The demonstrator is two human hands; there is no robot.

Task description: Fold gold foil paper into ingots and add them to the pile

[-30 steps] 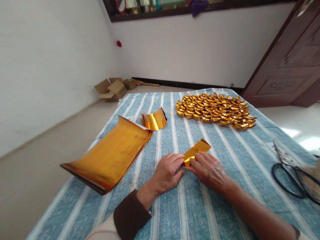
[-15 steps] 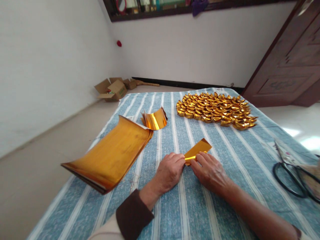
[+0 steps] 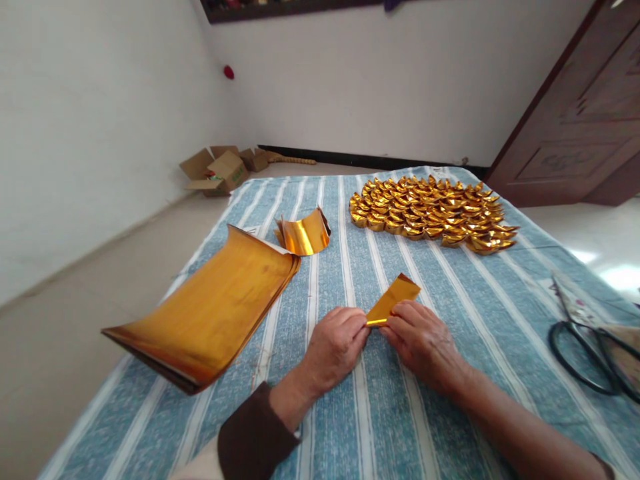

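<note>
Between my hands lies a small sheet of gold foil paper, its near edge folded over in a narrow bright strip. My left hand pinches the left end of that fold. At the right end, my right hand presses the fold with fingers closed, hiding part of the paper. To the left rests a thick stack of large gold foil sheets, curled at its edges. Behind it stands a smaller curved stack of gold foil pieces. Several rows of folded gold paper ingots sit at the far right.
Scissors with black handles lie at the right edge of the table, which has a blue and white striped cloth. Open cardboard boxes stand on the floor at the far left. A brown door is at the right.
The raised near edge of the foil paper now lies flatter as a narrower strip. Both hands stay on it. The view has tilted down slightly.
</note>
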